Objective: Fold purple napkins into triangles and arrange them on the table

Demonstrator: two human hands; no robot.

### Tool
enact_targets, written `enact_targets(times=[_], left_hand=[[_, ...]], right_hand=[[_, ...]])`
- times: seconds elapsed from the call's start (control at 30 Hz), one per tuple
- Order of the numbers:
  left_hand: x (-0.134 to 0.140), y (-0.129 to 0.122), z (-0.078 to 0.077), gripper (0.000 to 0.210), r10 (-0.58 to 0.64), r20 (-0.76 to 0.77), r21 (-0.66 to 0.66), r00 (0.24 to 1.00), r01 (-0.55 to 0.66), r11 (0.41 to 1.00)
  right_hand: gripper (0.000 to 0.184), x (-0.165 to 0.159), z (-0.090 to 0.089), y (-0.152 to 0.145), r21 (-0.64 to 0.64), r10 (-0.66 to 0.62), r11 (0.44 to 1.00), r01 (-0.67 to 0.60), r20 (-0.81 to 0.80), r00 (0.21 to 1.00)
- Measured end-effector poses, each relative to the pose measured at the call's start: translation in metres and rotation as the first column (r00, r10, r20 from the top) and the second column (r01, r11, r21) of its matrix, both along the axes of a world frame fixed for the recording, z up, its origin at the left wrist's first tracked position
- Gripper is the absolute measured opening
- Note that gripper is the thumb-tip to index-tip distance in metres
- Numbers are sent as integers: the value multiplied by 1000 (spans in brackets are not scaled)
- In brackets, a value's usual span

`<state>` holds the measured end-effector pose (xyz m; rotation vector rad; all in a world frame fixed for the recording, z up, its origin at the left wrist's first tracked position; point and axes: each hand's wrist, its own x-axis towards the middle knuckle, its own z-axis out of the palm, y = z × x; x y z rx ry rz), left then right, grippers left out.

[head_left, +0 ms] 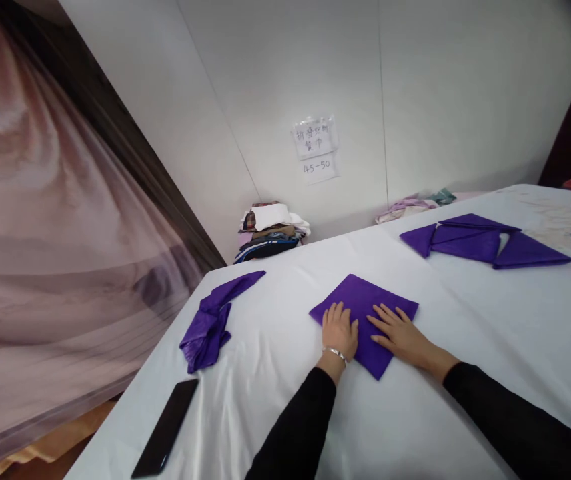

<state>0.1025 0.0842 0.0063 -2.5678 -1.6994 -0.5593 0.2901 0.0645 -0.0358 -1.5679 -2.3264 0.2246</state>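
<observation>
A purple cloth napkin (360,293), folded into a square, lies flat on the white tablecloth (275,320) with one corner toward me. My left hand (339,330) rests on its left part, palm down with the fingers stretched out. On its right part lies my right hand (400,337), fingers spread and flat on the fabric. Neither hand grips anything. Further left sits a crumpled purple napkin (208,330). At the far right several folded purple napkins (470,240) lie close together in pointed shapes.
A black phone (166,427) lies near the table's left edge. Behind the table rise a stack of folded clothes (270,233) and a lower pile of pink cloth (405,207). Paper signs (316,148) hang on the pale wall. A pinkish curtain (55,233) drapes along the left.
</observation>
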Motion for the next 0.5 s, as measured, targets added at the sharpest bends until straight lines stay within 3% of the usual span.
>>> enact_targets(times=[0.17, 0.37, 0.5], left_hand=[[-23, 35, -14, 65, 242, -163, -257, 956, -278, 926], [-59, 55, -13, 64, 395, -181, -258, 901, -431, 865], [-51, 54, -6, 61, 455, -176, -238, 873, -486, 841]], right_hand=[[58, 3, -3, 0, 12, 12, 1000, -13, 54, 998], [58, 3, -5, 1, -8, 13, 1000, -12, 67, 998], [57, 2, -5, 1, -18, 7, 1000, -6, 72, 997]])
